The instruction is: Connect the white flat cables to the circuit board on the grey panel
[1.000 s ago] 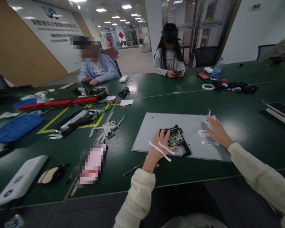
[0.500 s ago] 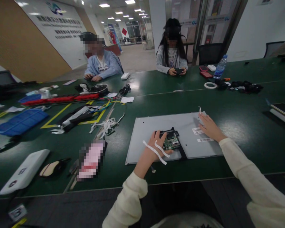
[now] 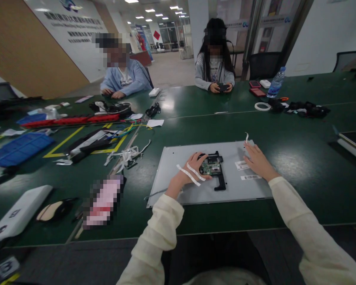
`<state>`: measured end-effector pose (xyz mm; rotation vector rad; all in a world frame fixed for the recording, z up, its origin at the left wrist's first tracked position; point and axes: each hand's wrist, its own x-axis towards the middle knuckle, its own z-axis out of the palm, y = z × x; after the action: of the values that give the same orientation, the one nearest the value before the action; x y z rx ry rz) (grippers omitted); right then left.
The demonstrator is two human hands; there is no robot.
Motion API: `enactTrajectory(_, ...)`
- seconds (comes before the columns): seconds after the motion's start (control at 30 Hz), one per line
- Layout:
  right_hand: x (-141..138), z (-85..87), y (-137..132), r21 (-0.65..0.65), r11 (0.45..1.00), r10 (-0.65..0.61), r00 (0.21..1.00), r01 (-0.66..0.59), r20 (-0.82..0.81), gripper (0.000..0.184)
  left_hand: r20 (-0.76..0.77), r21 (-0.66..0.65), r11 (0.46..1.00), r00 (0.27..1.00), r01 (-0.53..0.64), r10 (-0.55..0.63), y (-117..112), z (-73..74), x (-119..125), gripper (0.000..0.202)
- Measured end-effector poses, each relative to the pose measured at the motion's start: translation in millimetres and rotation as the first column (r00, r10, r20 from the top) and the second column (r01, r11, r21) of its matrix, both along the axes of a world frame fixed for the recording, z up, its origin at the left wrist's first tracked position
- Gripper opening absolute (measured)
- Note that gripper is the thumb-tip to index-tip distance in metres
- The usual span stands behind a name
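Observation:
My left hand (image 3: 191, 169) grips a green circuit board (image 3: 215, 168) in a black bracket (image 3: 222, 183), fingers along its far side and thumb along the near side. The board rests on a flat grey metal panel (image 3: 172, 174). Two white tape strips (image 3: 192, 172) cling to the back of this hand. My right hand (image 3: 259, 161) lies on the panel's right part, fingers stretched out, beside two white labels (image 3: 250, 177). At its fingertips a short white strip (image 3: 247, 137) stands up; I cannot tell whether it is stuck to a finger.
Left of the panel lie tangled white strips (image 3: 127, 156), a pink phone-like thing (image 3: 103, 202), a mouse (image 3: 52, 211) and a white device (image 3: 19, 213). A blue tray (image 3: 19, 148) sits farther left. Two people sit across the green table (image 3: 190, 126). A bottle (image 3: 275, 83) stands far right.
My left hand has shifted the board and bracket away from the panel's near edge and straightened them. A grey cable now shows at the panel's left front. My right hand stays on the panel.

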<state>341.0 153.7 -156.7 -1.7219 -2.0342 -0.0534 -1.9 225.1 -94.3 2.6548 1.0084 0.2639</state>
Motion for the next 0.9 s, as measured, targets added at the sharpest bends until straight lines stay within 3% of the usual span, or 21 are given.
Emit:
enactTrajectory(0.23,-8,4.4,-1,-0.007,1.0,-0.015,1.0,0.015,-0.004,0.061,0.046,0.025,0.999,0.998,-0.047,0.046,-9,3.0,-1,0.094)
enactTrajectory(0.43,-8,5.4,-2,0.015,1.0,-0.02,1.0,0.02,0.001,0.059,0.045,0.037,0.998,0.998,-0.043,0.042,-6,-8.5,-4,0.099)
enactTrajectory(0.7,1,1.7,-5,0.023,0.997,-0.064,0.969,0.072,-0.239,0.063,0.08,0.034,0.998,0.996,-0.049,0.046,-13,-9.0,-7,0.106)
enactTrajectory(0.9,2,4.0,-8,0.039,0.997,-0.058,0.965,0.07,-0.256,0.063,0.08,-0.016,0.997,0.994,-0.079,0.08,-16,-3.5,-7,0.111)
